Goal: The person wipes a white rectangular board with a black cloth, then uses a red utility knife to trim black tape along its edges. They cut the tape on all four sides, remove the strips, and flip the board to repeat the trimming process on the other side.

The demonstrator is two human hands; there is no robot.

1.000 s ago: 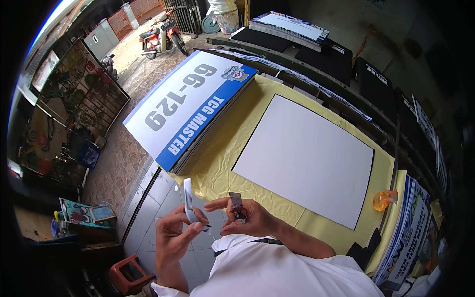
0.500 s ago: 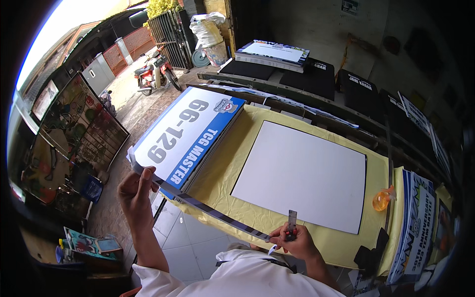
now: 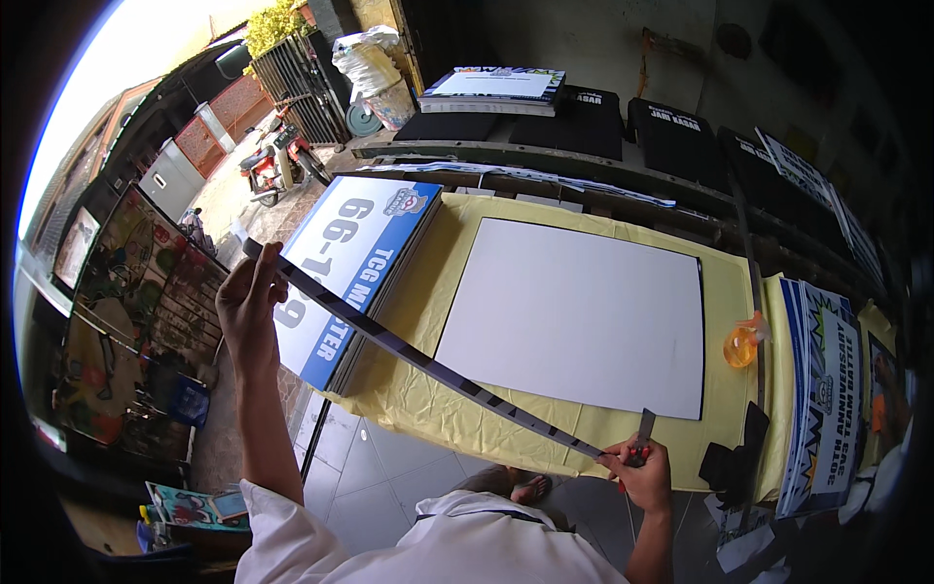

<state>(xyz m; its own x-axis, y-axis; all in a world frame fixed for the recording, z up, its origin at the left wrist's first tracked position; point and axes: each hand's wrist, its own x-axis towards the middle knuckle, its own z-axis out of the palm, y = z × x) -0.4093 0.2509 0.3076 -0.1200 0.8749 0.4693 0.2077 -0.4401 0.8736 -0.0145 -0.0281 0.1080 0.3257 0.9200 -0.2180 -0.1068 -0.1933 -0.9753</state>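
Observation:
My left hand (image 3: 249, 307) is raised out to the left and pinches one end of a long, thin dark strip (image 3: 428, 365). The strip stretches taut, slanting down to my right hand (image 3: 642, 474). That hand is closed on the strip's other end together with a small cutter knife (image 3: 644, 434) with a red grip, its blade pointing up. Both hands hang in front of the near edge of a table covered in yellow cloth (image 3: 409, 404). On the cloth lies a large white board (image 3: 574, 311) with a dark edge.
A blue and white printed sign (image 3: 345, 263) lies at the table's left end. An orange bottle (image 3: 741, 343) stands right of the board, by a stack of printed posters (image 3: 822, 389). Black panels and a board stack sit behind. A motorbike (image 3: 277, 161) stands outside, far left.
My hands were together near my chest a second ago. They have drawn far apart, pulling the strip out long; my left hand has risen higher and further left.

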